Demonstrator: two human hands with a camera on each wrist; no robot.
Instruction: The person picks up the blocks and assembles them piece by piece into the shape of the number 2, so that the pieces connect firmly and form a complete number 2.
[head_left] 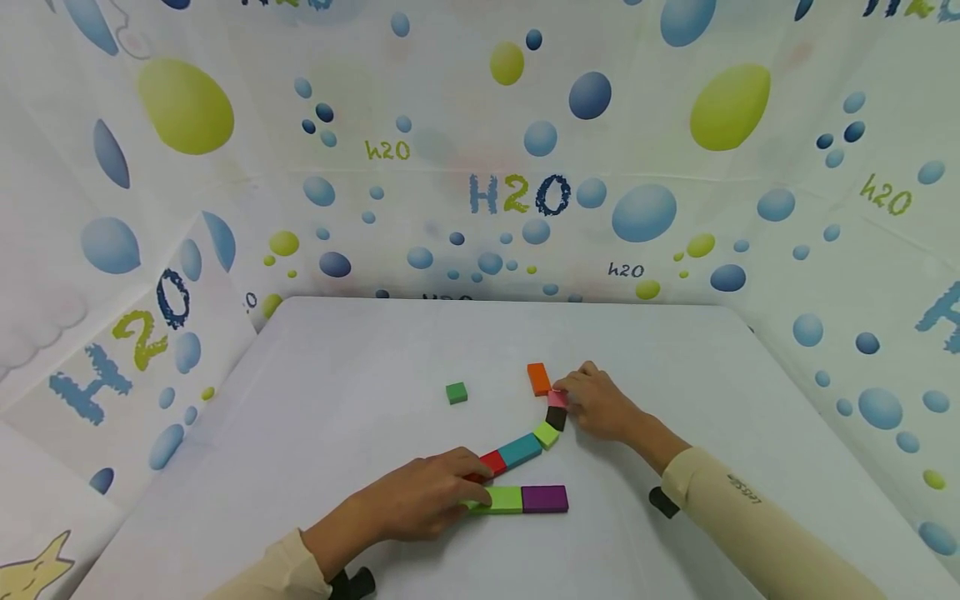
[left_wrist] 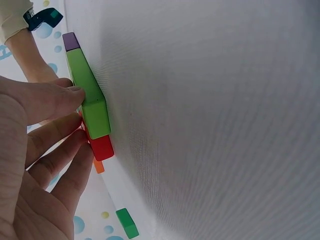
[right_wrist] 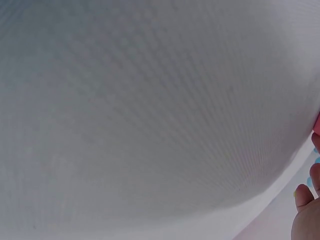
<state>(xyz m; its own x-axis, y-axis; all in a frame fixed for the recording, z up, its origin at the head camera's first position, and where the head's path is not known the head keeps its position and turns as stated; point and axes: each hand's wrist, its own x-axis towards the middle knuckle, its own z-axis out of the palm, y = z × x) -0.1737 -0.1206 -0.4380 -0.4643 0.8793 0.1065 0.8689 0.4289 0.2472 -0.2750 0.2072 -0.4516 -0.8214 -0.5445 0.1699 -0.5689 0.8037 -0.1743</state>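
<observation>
My left hand (head_left: pixel 420 496) lies over the left ends of two block rows. Its thumb touches a light green block (left_wrist: pixel 92 100) in the near row, and other fingertips meet a red block (left_wrist: pixel 102 147) just behind. A purple block (head_left: pixel 545 498) adjoins the light green one. From the red block, a curved row runs through a teal block (head_left: pixel 521 451), a small lime block (head_left: pixel 547 434) and a black block (head_left: pixel 556 417). At its far end my right hand (head_left: pixel 600 402) pinches a pink block (head_left: pixel 557 399), partly hidden. Beyond it stands an orange block (head_left: pixel 538 379).
A lone green block (head_left: pixel 457 393) lies left of the curved row on the white table (head_left: pixel 360 358). Dark wrist-worn devices show below each sleeve. A patterned sheet (head_left: pixel 450 108) hangs behind and at the sides of the table.
</observation>
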